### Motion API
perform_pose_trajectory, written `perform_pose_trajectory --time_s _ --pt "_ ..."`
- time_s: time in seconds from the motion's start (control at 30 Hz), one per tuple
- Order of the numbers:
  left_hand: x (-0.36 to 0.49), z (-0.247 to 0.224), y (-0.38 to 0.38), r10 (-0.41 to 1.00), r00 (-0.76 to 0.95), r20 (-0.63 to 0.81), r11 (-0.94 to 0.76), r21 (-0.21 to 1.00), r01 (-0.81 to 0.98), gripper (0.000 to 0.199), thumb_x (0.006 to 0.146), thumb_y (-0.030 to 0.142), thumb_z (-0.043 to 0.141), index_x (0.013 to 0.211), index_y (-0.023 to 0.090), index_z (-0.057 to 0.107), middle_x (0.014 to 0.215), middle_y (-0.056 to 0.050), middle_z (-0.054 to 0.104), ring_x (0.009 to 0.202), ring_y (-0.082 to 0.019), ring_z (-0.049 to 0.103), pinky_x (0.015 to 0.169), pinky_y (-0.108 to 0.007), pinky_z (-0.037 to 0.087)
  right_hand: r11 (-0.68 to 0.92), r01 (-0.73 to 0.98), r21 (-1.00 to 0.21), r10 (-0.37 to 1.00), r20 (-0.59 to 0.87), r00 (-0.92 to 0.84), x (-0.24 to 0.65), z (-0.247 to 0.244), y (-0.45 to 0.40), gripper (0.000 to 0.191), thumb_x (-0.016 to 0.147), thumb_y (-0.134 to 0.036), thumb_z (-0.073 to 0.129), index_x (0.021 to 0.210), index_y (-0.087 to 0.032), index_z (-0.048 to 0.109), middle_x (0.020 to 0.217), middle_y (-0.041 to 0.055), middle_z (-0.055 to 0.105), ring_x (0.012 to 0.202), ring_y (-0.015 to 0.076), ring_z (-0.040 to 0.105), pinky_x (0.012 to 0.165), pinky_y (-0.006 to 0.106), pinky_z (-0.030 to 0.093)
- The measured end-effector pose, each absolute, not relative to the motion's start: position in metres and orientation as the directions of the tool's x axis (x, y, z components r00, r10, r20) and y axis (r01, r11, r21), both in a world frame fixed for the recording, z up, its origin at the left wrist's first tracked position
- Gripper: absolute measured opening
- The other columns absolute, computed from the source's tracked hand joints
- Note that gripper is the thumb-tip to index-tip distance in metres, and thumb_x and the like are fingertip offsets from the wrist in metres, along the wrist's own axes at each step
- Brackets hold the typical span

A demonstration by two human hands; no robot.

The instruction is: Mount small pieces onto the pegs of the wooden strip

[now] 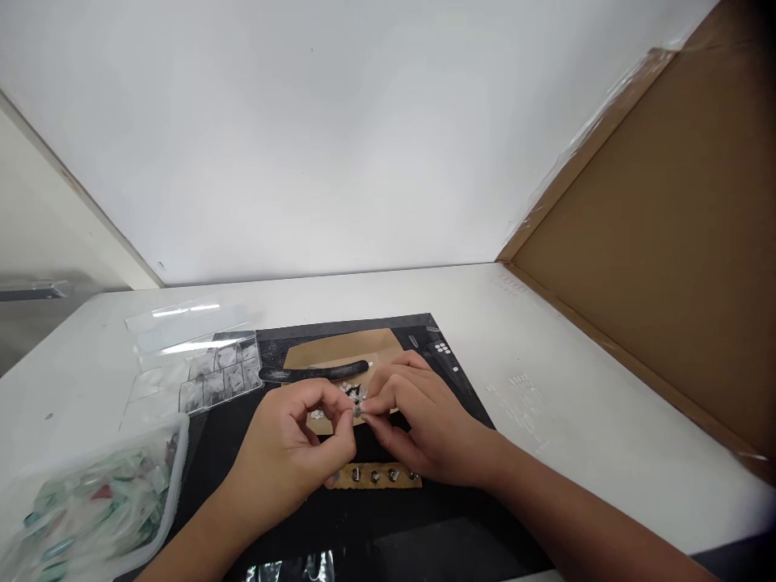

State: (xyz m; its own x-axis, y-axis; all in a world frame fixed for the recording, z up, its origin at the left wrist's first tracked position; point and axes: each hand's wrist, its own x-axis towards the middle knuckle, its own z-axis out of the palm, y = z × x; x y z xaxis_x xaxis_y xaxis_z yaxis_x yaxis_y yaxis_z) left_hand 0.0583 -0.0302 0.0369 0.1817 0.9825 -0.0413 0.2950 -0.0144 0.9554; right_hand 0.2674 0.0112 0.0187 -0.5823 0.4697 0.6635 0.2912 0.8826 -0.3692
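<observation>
At left of flat black mat (pixel 364 517), translucent plastic tub (pixel 181 444); on mat's near part, tan strip (pixel 384 482) with metallic pieces. Above mat centre, pinching tiny grey piece (pixel 357 411) between left hand (pixel 297 436) and right hand (pixel 430 424). Toward mat's far edge, brown paper sheet (pixel 327 349) partly under curved black file (pixel 315 373).

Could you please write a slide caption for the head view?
Left hand and right hand hold a tiny grey piece over a black mat, near a divided case.

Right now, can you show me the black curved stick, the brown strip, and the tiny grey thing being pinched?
Black curved stick (pixel 315 374): head view, on its middle.
Brown strip (pixel 365 477): head view, bare spot near its middle.
Tiny grey thing (pixel 357 411): head view, on its visible middle.
</observation>
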Motion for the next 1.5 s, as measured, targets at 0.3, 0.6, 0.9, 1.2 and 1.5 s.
perform_pose_trajectory --time_s 0.3,0.6,0.9,1.2,1.5 --pt "0.053 0.040 -0.028 0.944 0.319 -0.080 0.070 0.997 0.043 0.025 0.097 0.040 0.070 0.101 0.016 0.074 0.087 -0.002 0.071 0.041 -0.006 0.063 0.036 -0.013 0.052 0.862 0.223 -0.455 0.498 0.679 -0.540 0.272 0.018 0.015 0.009 0.103 -0.014 0.058 0.106 -0.023 0.057 0.092 -0.0004 0.071 0.086 0.0140 0.069 0.087 0.035 0.045" --pt "0.051 0.033 -0.025 0.874 0.451 -0.182 0.301 0.931 -0.207 0.019 0.092 0.035 0.080 0.097 0.017 0.077 0.087 -0.002 0.072 0.039 -0.002 0.057 0.032 -0.008 0.048 0.848 0.111 -0.518 0.496 0.700 -0.514 0.272 0.023 0.015 0.012 0.103 -0.011 0.060 0.102 -0.023 0.060 0.094 -0.0016 0.073 0.085 0.0115 0.070 0.087 0.033 0.045" --pt "0.048 0.031 -0.027 0.847 0.501 -0.180 0.335 0.911 -0.239 0.018 0.091 0.033 0.082 0.093 0.016 0.079 0.083 -0.002 0.074 0.040 -0.002 0.058 0.033 -0.008 0.049 0.840 0.026 -0.543 0.474 0.708 -0.523 0.273 0.020 0.016 0.014 0.104 -0.010 0.059 0.099 -0.023 0.062 0.095 -0.0017 0.075 0.083 0.0113 0.070 0.088 0.035 0.046" --pt "0.053 0.034 -0.023 0.900 0.417 -0.125 0.171 0.982 -0.075 0.025 0.089 0.041 0.082 0.089 0.016 0.078 0.082 -0.002 0.073 0.042 -0.003 0.060 0.036 -0.010 0.050 0.843 0.045 -0.535 0.472 0.697 -0.540 0.274 0.019 0.019 0.015 0.103 -0.010 0.058 0.095 -0.023 0.062 0.095 -0.0010 0.074 0.082 0.0111 0.068 0.086 0.034 0.045" --pt "0.056 0.028 -0.030 0.956 0.278 0.096 -0.159 0.964 0.213 0.020 0.098 0.038 0.069 0.094 0.020 0.072 0.090 0.000 0.068 0.043 -0.004 0.062 0.039 -0.012 0.049 0.904 0.232 -0.358 0.425 0.709 -0.562 0.277 0.015 0.022 0.020 0.097 -0.002 0.057 0.094 -0.022 0.061 0.095 -0.0005 0.074 0.076 0.0102 0.065 0.080 0.033 0.038"
